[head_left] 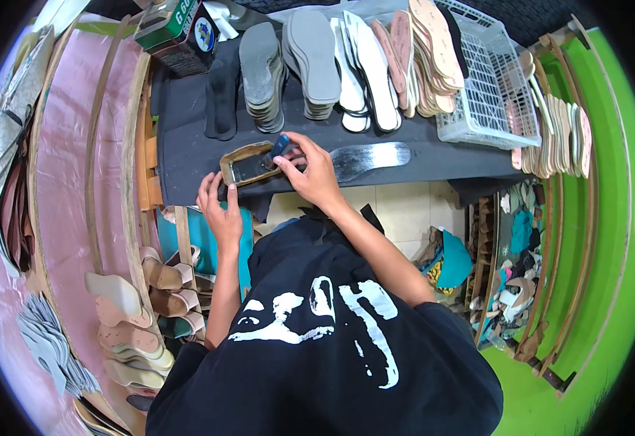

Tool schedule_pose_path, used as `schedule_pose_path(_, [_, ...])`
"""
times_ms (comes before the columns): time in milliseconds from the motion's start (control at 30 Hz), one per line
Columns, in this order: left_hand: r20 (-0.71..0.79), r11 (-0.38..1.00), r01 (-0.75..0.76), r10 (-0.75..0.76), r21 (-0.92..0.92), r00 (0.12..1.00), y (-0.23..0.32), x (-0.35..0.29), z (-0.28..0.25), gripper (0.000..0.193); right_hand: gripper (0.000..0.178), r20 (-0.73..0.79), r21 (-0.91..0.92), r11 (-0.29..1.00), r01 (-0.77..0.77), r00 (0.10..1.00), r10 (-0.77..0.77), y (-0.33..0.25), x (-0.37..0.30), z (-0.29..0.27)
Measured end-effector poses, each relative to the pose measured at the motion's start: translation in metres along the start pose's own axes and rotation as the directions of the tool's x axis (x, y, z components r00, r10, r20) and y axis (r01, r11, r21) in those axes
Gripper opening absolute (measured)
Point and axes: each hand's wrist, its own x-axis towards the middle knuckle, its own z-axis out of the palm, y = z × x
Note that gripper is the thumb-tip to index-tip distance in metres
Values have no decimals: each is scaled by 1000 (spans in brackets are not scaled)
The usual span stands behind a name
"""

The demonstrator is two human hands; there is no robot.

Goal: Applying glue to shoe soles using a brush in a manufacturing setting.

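My left hand is at the near left corner of a small rectangular open container, its fingers against the wall. The container's rim is brown and crusted, and something dark and shiny lies inside. My right hand grips a dark blue handle over the container's right end. The tool's lower end is hidden, so its kind cannot be told. Just right of that hand, a dark insole-shaped piece lies flat with a wet-looking sheen.
Along the table's back stand stacks of grey soles, white insoles and beige insoles. A black pair lies left of them. A green can stands back left, a white plastic basket back right. Racks flank both sides.
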Motion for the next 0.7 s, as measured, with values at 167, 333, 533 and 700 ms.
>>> schedule_pose_path(167, [-87,993,-119,117,-18,989,43,2,-9,36,47,-159,-59,994,-93,984,83,0,-25,-34])
schedule_pose_path(333, [180,876,-259,355,-406,917,64,-18,16,27,33,-322,-50,982,-180,934,155,5,-52,-76])
schedule_pose_path(533, [470,929,-167,315,-329,825,99,-26,71,62,31,-380,-221,959,-177,921,83,17,-70,-135])
schedule_pose_path(700, [503,977,-172,211,-124,838,103,-21,95,79,38,-364,-474,839,-265,927,88,14,-69,-169])
